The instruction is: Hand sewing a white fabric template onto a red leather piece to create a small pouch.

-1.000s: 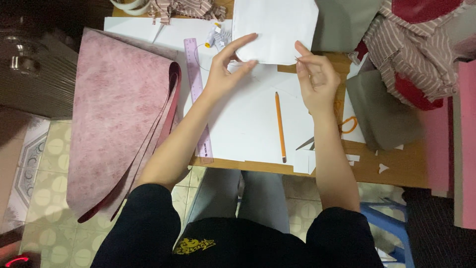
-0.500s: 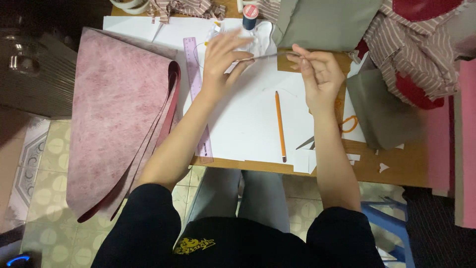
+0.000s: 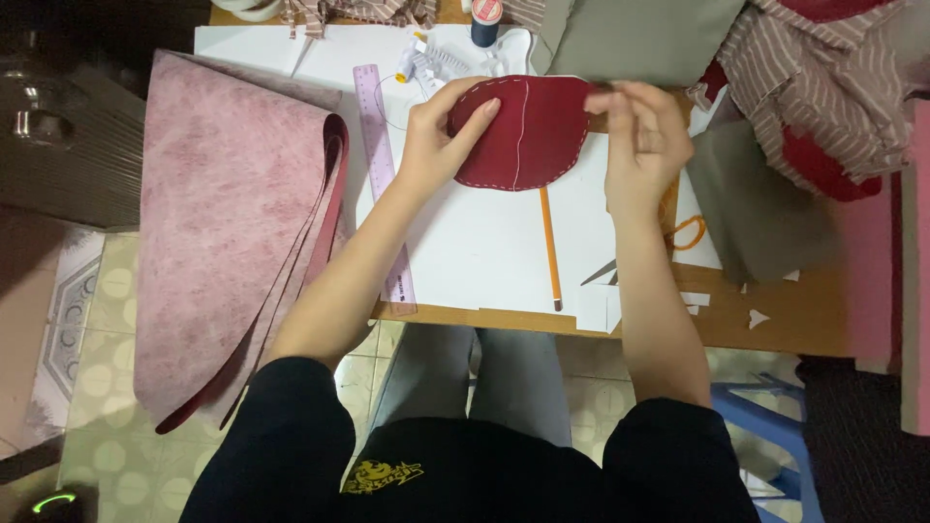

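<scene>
On the wooden tabletop (image 3: 775, 320), beside a draped mottled pink sheet of faux leather (image 3: 228, 223), lay white paper (image 3: 484, 252), a lilac ruler (image 3: 383, 165) and a pencil (image 3: 549, 242). Above the paper, the left hand (image 3: 436, 145) and right hand (image 3: 644, 145) each pinched an edge of a rounded dark red fabric piece with white stitching (image 3: 528, 136). It looked like an inspection step; going on with the stitching would call for a firm grip along the seam.

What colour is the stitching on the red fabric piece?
White, on the red fabric piece, seen in the head view.

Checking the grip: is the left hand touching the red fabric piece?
Touching: the head view shows the left hand with fingers lying on the red fabric piece.
</scene>
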